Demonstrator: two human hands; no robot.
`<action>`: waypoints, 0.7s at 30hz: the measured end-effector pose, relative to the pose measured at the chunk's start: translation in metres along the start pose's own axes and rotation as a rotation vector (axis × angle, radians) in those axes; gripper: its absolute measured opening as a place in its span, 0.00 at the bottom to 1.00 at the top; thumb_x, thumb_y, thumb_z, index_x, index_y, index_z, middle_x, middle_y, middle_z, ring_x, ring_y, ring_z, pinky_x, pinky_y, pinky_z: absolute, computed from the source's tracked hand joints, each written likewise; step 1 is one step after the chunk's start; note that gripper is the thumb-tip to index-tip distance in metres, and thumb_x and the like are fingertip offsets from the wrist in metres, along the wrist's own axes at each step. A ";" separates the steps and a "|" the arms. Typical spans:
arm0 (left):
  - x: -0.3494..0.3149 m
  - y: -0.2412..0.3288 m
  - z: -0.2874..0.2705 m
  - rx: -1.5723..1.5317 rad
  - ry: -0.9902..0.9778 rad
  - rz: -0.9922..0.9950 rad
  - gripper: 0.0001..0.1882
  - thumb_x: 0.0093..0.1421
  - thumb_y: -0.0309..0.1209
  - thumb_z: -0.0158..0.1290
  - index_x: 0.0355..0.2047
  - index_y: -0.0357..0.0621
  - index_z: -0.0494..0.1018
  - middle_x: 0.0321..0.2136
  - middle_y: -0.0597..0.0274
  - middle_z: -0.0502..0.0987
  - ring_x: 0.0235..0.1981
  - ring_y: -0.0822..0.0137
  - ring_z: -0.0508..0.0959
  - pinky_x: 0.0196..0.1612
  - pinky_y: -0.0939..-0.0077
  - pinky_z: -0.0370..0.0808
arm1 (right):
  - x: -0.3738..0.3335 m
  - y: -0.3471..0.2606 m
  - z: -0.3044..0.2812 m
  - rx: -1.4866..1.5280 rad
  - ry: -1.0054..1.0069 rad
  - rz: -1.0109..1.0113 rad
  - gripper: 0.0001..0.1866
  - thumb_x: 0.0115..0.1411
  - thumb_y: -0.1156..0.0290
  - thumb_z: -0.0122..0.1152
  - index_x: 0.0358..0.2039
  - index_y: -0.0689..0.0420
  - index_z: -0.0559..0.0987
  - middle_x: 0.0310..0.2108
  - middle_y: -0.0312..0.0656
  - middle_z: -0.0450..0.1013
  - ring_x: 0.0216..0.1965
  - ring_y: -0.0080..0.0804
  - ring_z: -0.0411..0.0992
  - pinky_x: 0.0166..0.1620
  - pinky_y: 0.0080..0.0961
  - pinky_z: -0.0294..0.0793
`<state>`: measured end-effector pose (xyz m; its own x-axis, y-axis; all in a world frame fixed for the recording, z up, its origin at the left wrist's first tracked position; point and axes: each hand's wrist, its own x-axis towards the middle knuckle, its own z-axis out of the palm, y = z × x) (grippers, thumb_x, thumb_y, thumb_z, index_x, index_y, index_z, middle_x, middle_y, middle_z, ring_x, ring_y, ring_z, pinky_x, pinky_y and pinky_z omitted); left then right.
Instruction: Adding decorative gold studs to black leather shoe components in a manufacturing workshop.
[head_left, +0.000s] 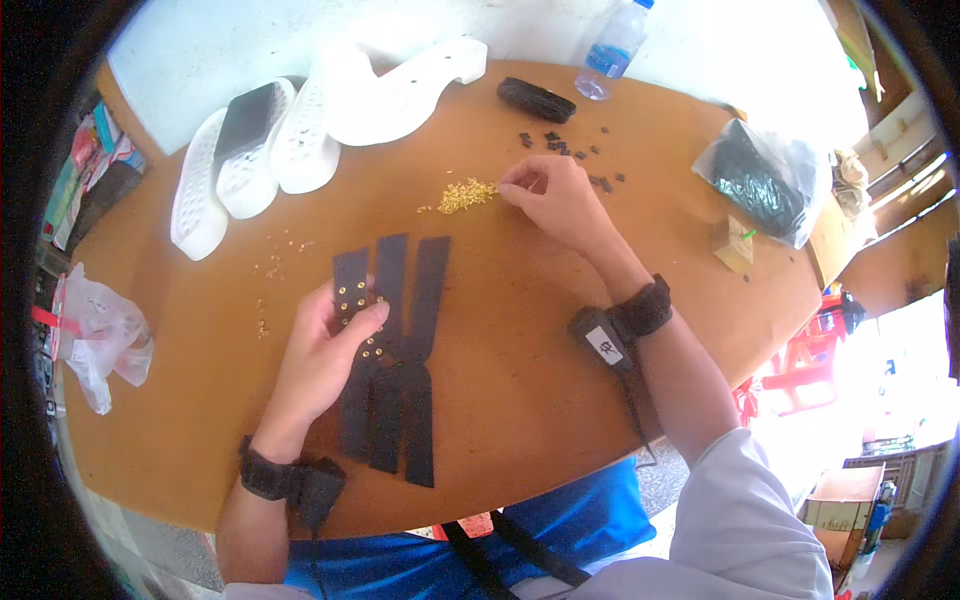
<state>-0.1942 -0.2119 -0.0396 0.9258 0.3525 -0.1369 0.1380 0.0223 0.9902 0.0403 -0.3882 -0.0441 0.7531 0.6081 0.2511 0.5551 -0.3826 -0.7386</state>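
Observation:
My left hand (pixel 322 352) grips a dark strip-cut piece of material (pixel 425 290) over the table, with the thumb pressed on top near its left strip. Small gold eyelets (pixel 361 287) sit in rows on that strip, beside and below my thumb. The piece has several long strips fanning away from me and more toward me. Further off, my right hand (pixel 562 202) is closed in a pinch at the right edge of a pile of small gold eyelets (pixel 464 196). Whatever lies between its fingertips is too small to make out. Each wrist wears a black band with a small device.
White shoe soles (pixel 200 195) lean along the wall at the back left, a dark block (pixel 246 120) on them. Behind the pile are a black elongated case (pixel 537 99), a plastic bottle (pixel 610 55) and small dark bits (pixel 556 143). Plastic bags lie at right (pixel 765 180) and left (pixel 105 330).

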 end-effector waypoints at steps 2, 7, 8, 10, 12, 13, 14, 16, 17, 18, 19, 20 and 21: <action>0.000 -0.002 -0.001 0.032 0.005 0.078 0.09 0.61 0.27 0.54 0.40 0.38 0.72 0.32 0.69 0.74 0.32 0.78 0.73 0.33 0.80 0.72 | 0.000 0.000 -0.002 -0.030 -0.042 0.022 0.09 0.53 0.71 0.64 0.31 0.63 0.81 0.24 0.39 0.76 0.26 0.23 0.71 0.34 0.22 0.72; -0.001 0.005 0.001 -0.005 0.012 0.028 0.10 0.60 0.28 0.55 0.41 0.38 0.72 0.32 0.70 0.74 0.33 0.78 0.73 0.35 0.81 0.71 | 0.000 -0.001 0.000 -0.048 -0.107 -0.091 0.08 0.52 0.70 0.65 0.31 0.59 0.82 0.24 0.39 0.76 0.24 0.24 0.69 0.31 0.22 0.70; -0.002 0.007 0.003 -0.014 0.019 0.011 0.12 0.59 0.29 0.56 0.41 0.37 0.73 0.32 0.70 0.74 0.34 0.78 0.73 0.36 0.81 0.70 | 0.001 -0.002 -0.001 -0.045 -0.109 -0.090 0.08 0.52 0.70 0.65 0.31 0.59 0.82 0.24 0.39 0.76 0.24 0.24 0.69 0.31 0.22 0.70; -0.003 0.009 0.006 -0.012 0.037 -0.009 0.12 0.60 0.30 0.56 0.42 0.37 0.73 0.32 0.70 0.74 0.33 0.78 0.73 0.36 0.82 0.70 | 0.001 -0.005 -0.002 -0.071 -0.135 -0.076 0.07 0.51 0.73 0.64 0.32 0.62 0.82 0.26 0.45 0.78 0.29 0.33 0.76 0.36 0.27 0.75; -0.002 0.007 0.004 -0.010 0.057 -0.028 0.12 0.60 0.30 0.56 0.42 0.36 0.73 0.32 0.70 0.75 0.32 0.79 0.73 0.36 0.82 0.70 | 0.001 -0.005 -0.003 -0.074 -0.130 -0.094 0.07 0.52 0.73 0.64 0.31 0.62 0.82 0.26 0.45 0.78 0.28 0.33 0.76 0.36 0.27 0.75; 0.000 0.002 0.001 0.024 0.036 0.001 0.12 0.60 0.30 0.56 0.42 0.36 0.73 0.32 0.71 0.75 0.32 0.79 0.73 0.35 0.82 0.71 | 0.001 -0.005 -0.001 -0.075 -0.126 -0.114 0.07 0.52 0.74 0.64 0.31 0.62 0.82 0.26 0.45 0.78 0.27 0.33 0.75 0.35 0.27 0.75; 0.002 -0.002 -0.001 0.058 0.016 0.030 0.13 0.61 0.30 0.56 0.42 0.36 0.73 0.31 0.71 0.75 0.31 0.80 0.73 0.35 0.83 0.71 | 0.001 -0.005 0.000 -0.066 -0.135 -0.116 0.07 0.52 0.74 0.64 0.31 0.62 0.82 0.26 0.45 0.78 0.27 0.33 0.75 0.35 0.27 0.75; 0.002 -0.005 -0.001 0.048 0.025 0.037 0.13 0.61 0.30 0.56 0.43 0.36 0.73 0.32 0.71 0.76 0.31 0.81 0.73 0.35 0.83 0.71 | -0.001 -0.006 0.000 -0.071 -0.126 -0.095 0.06 0.52 0.74 0.63 0.30 0.63 0.81 0.27 0.46 0.78 0.27 0.34 0.75 0.35 0.27 0.75; 0.002 -0.005 0.000 0.036 0.024 0.051 0.13 0.61 0.30 0.56 0.43 0.36 0.73 0.32 0.72 0.76 0.31 0.81 0.73 0.35 0.84 0.71 | -0.001 -0.006 0.000 -0.061 -0.133 -0.098 0.06 0.52 0.74 0.63 0.30 0.63 0.81 0.27 0.46 0.78 0.27 0.34 0.75 0.35 0.27 0.75; 0.002 -0.003 0.002 0.040 0.033 0.046 0.13 0.61 0.30 0.56 0.43 0.36 0.73 0.32 0.72 0.76 0.31 0.81 0.73 0.35 0.84 0.71 | -0.002 -0.007 -0.001 -0.093 -0.121 -0.110 0.06 0.53 0.74 0.64 0.30 0.63 0.81 0.26 0.46 0.78 0.27 0.32 0.75 0.35 0.27 0.74; 0.002 0.000 0.004 0.031 0.023 0.052 0.13 0.61 0.30 0.56 0.43 0.36 0.73 0.32 0.71 0.76 0.31 0.81 0.73 0.35 0.84 0.71 | -0.001 -0.012 -0.001 -0.125 -0.110 -0.123 0.06 0.53 0.74 0.64 0.30 0.62 0.81 0.26 0.45 0.78 0.27 0.31 0.75 0.35 0.26 0.74; 0.002 0.002 0.004 0.021 0.011 0.059 0.13 0.61 0.29 0.55 0.44 0.36 0.73 0.32 0.71 0.76 0.32 0.81 0.73 0.36 0.84 0.71 | -0.003 -0.018 0.000 -0.118 -0.116 -0.126 0.06 0.53 0.74 0.64 0.30 0.62 0.81 0.26 0.45 0.78 0.27 0.31 0.75 0.35 0.26 0.74; 0.002 0.002 0.002 0.024 0.019 0.055 0.13 0.61 0.29 0.55 0.44 0.36 0.73 0.32 0.71 0.76 0.32 0.81 0.73 0.36 0.84 0.71 | -0.007 -0.025 0.000 -0.040 -0.116 -0.126 0.06 0.53 0.74 0.64 0.30 0.62 0.81 0.26 0.44 0.77 0.27 0.30 0.74 0.34 0.25 0.74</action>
<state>-0.1916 -0.2135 -0.0375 0.9252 0.3706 -0.0819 0.0959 -0.0196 0.9952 0.0211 -0.3830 -0.0270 0.6325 0.7280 0.2645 0.6575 -0.3241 -0.6801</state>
